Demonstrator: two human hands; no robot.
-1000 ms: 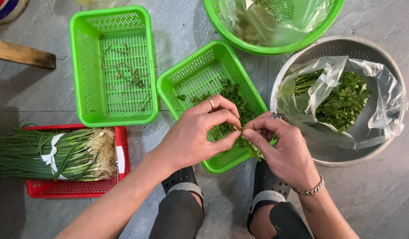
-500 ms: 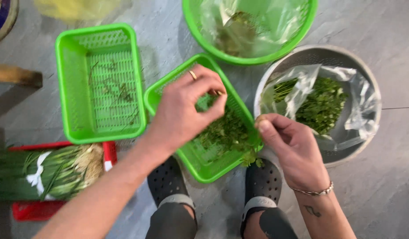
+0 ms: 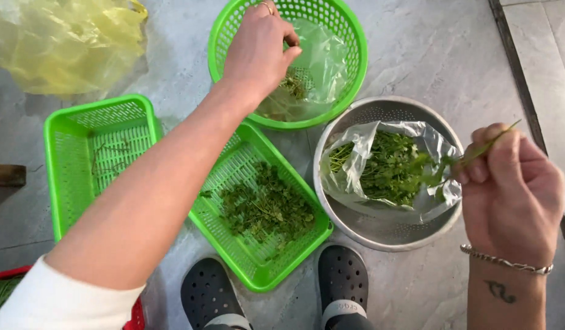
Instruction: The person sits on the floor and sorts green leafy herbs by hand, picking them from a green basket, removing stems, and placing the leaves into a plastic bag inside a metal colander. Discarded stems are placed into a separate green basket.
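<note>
My left hand (image 3: pixel 258 52) reaches over the round green basket (image 3: pixel 349 36), which is lined with a clear plastic bag holding herb scraps; its fingers hang loosely apart and I see nothing in them. My right hand (image 3: pixel 511 189) pinches a thin green herb sprig (image 3: pixel 487 146) beside the metal colander (image 3: pixel 380 235). Inside that colander lies a clear bag of leafy green herbs (image 3: pixel 389 165). Between my feet sits a rectangular green basket (image 3: pixel 264 275) with picked herb leaves (image 3: pixel 267 205).
A second rectangular green basket (image 3: pixel 62 165) with a few stems stands at the left. A yellow plastic bag (image 3: pixel 62 43) lies at the top left. A red tray corner (image 3: pixel 135 318) shows at the bottom left. My black clogs (image 3: pixel 343 275) rest on the grey tiled floor.
My left hand moved from the rectangular basket up to the round basket. My right hand moved right to the colander and now holds a sprig. The view shifted.
</note>
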